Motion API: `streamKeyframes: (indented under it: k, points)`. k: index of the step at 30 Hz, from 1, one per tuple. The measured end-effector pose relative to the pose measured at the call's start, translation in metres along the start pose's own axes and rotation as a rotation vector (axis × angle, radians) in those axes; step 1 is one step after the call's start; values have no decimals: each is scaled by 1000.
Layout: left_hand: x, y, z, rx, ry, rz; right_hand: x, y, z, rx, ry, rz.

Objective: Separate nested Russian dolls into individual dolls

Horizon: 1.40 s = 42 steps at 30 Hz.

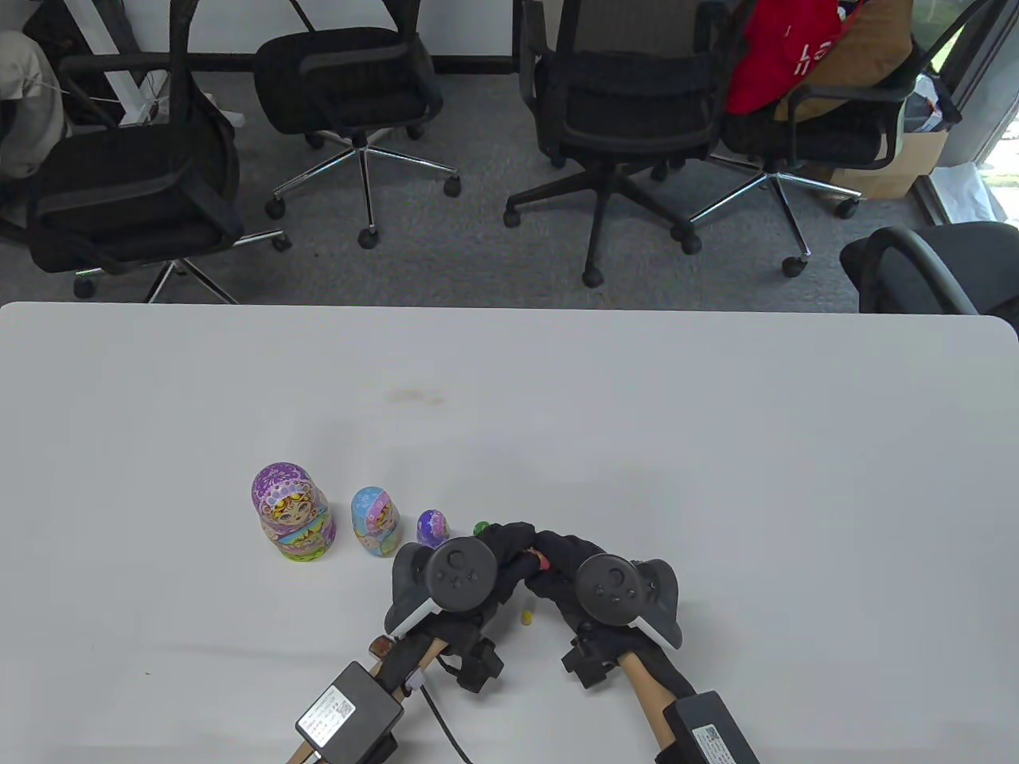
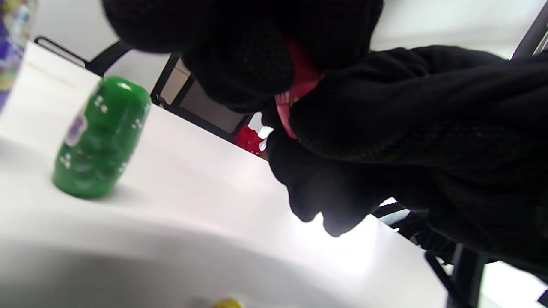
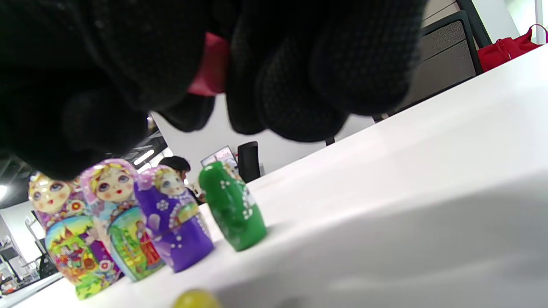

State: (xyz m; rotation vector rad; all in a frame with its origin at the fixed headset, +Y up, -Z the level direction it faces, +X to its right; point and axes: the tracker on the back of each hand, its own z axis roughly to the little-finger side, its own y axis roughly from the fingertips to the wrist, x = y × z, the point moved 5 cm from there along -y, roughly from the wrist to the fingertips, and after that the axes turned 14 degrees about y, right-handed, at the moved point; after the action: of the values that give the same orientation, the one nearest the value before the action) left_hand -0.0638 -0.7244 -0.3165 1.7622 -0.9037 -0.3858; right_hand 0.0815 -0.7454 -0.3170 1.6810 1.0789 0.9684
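Note:
A row of dolls stands on the white table: a large purple-headed doll, a blue doll, a small purple doll and a tiny green doll. They also show in the right wrist view, the green doll nearest. My left hand and right hand meet just right of the row, above the table. Together they grip a small red doll, mostly hidden by the fingers, seen as a red strip in the left wrist view and the right wrist view.
A tiny yellow piece lies on the table under the hands. Several office chairs stand beyond the table's far edge. A red bag lies on one chair.

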Motion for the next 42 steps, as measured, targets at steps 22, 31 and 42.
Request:
streamKeyframes:
  k: [22, 31, 42]
  points:
    - [53, -39, -12, -102, -598, 125, 7, 4, 83, -254, -92, -18]
    - [64, -45, 1, -131, -642, 127, 7, 4, 81, -241, -99, -11]
    - [69, -48, 9, -165, -653, 141, 7, 4, 79, -232, -95, -11]
